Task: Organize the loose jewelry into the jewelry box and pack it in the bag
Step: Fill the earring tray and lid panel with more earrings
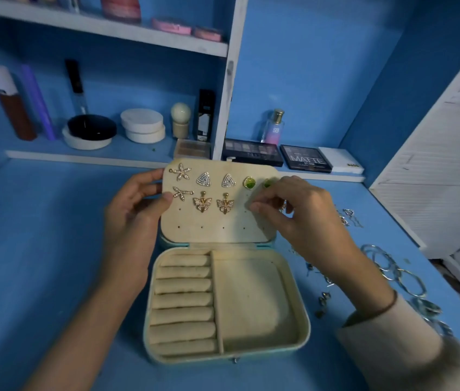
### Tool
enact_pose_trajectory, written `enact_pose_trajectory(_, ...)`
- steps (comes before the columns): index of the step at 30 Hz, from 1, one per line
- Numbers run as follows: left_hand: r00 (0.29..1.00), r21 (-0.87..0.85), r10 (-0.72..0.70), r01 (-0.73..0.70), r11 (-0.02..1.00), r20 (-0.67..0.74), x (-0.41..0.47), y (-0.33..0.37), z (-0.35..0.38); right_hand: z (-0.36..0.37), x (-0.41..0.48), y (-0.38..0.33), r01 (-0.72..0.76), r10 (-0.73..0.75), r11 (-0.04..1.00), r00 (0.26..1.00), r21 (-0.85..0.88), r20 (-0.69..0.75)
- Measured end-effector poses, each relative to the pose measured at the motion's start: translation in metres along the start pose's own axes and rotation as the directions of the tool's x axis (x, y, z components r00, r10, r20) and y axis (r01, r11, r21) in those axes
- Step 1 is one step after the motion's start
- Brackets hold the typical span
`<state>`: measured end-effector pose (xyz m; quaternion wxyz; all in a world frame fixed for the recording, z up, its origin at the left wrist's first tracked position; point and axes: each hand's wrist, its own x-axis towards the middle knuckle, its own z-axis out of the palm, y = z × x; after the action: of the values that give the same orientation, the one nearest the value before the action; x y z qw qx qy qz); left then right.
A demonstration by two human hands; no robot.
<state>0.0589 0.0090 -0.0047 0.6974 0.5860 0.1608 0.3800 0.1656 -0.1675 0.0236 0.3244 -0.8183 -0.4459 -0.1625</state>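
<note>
1. Nearest you is your right sleeve [392,348], cream and fuzzy, cut off by the lower-right corner. A thin brown band [388,304] circles the wrist above it.
2. The jewelry box [305,320] lies open on the blue counter [39,249] between your forearms. It is a rounded rectangle with a pale teal shell and a cream, velvety lining. Its left half holds a column of padded ring rolls [183,300]; its right half is one flat compartment [251,300].
3. The lid [214,224] stands raised behind the tray, its cream panel dotted with small holes. Pinned to it are two starfish earrings [180,171], two triangle earrings [204,179], two gold butterfly earrings [202,204] and a green stone earring [249,183].
4. Your left hand [135,210] grips the lid's left edge, with the thumb on the front and the fingers hidden behind.
5. Your right hand [288,210] is curled at the lid's right side, fingertips bunched against the panel. It half covers a second green earring [267,182]. You cannot tell whether the fingers pinch that earring or only press the panel.
6. To the right of the box, silvery bangles [392,269] overlap on the counter. Small metal pieces [324,297] lie closer in, too blurred to identify and partly hidden by your forearm.
7. On the shelf behind, flat dark palettes [251,152] and a perfume bottle [273,127] are in soft focus.
</note>
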Motion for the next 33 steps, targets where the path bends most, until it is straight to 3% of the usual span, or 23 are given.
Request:
enact_pose_trajectory(8,1.000,-0.014,0.006,-0.006,1.000,0.005,-0.001,0.002,0.000,0.001,0.012,-0.001,-0.022,0.023,1.000,0.998,-0.015,0.065)
enact_pose_trajectory(17,1.000,-0.007,0.010,-0.010,1.000,0.003,-0.002,0.004,0.001,0.011,0.006,-0.007,-0.022,0.013,0.998,0.991,-0.061,-0.136)
enact_pose_trajectory(21,1.000,0.004,0.003,-0.003,1.000,0.005,-0.002,0.004,0.000,0.014,0.002,-0.006,0.015,-0.027,0.996,0.989,-0.083,-0.145)
enact_pose_trajectory(29,1.000,-0.005,-0.008,0.008,1.000,0.000,-0.001,0.003,0.000,-0.019,-0.013,0.006,-0.072,0.067,0.997,0.981,-0.023,-0.180)
enact_pose_trajectory(33,1.000,-0.014,-0.016,0.016,1.000,0.002,-0.001,0.002,0.000,-0.042,-0.027,0.026,-0.199,0.198,0.980,0.979,-0.023,-0.048)
